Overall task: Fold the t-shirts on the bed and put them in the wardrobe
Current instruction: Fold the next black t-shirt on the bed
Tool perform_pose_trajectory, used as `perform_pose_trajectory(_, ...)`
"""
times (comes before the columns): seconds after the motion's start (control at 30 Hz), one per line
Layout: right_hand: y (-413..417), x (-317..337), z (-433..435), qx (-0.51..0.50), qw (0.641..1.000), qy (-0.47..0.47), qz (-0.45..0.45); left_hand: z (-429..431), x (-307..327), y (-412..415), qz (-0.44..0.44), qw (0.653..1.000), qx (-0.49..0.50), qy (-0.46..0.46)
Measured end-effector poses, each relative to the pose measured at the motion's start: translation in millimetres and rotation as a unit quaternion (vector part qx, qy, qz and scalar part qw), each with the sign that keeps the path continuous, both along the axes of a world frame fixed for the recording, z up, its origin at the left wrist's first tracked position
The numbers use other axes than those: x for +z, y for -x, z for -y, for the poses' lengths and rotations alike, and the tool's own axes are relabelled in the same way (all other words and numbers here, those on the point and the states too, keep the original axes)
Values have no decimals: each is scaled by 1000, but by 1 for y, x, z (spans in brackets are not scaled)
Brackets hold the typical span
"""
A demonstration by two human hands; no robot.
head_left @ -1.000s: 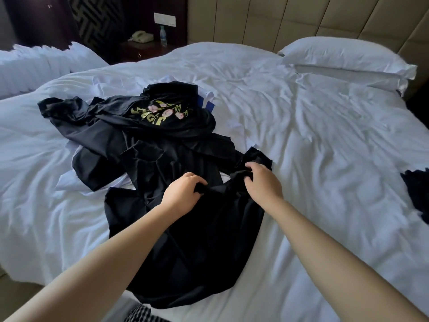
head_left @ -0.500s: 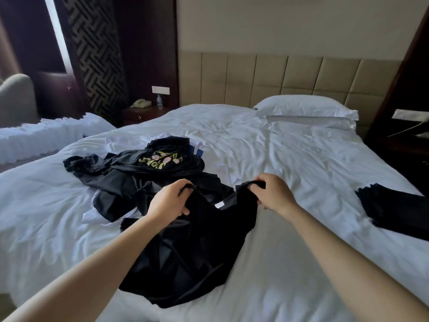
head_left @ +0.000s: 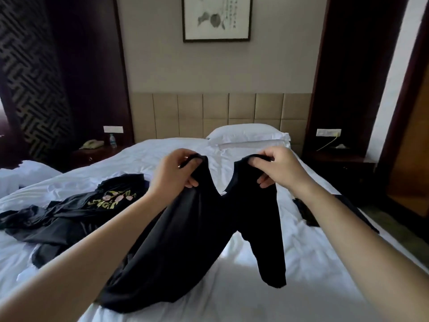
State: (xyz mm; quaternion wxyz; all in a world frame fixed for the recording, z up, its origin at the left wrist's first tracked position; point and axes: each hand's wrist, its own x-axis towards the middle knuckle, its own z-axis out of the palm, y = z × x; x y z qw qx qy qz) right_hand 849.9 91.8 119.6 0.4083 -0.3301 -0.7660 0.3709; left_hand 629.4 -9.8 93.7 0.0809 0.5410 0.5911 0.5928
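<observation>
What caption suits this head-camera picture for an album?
Left hand and right hand hold a black t-shirt by its shoulders over the bed.

1. A grey wall (head_left: 220,66) carries a framed ink painting (head_left: 216,18) above a padded beige headboard (head_left: 216,112).
2. Dark wood panelling (head_left: 92,77) flanks it, and a lattice-patterned screen (head_left: 30,77) stands at the far left.
3. The bed (head_left: 301,263) has rumpled white sheets and a white pillow (head_left: 246,133) at its head.
4. The left nightstand (head_left: 97,155) holds a telephone (head_left: 91,144) and a small bottle (head_left: 112,140). The right nightstand (head_left: 341,158) sits under a white switch plate (head_left: 328,132).
</observation>
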Motion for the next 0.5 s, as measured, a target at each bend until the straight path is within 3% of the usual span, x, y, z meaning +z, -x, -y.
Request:
perform_pose_trajectory(0.13, -31, 20, -20, 13, 999, 26, -25, -29, 23, -15, 26, 1000, -12, -8)
perform_pose_trajectory(0.27, -52, 20, -58, 38, 997, 68, 22, -63, 26, -17, 21, 998, -19, 56)
perform_pose_trajectory(0.4, -44, -7, -110, 33, 989, 138, 51, -114, 4, -4, 19, 989, -12, 147)
perform_pose_trajectory(0.5, -22, -16, -156, 8, 988, 151, 23, -161, -1, 4, 16, 991, 0, 130)
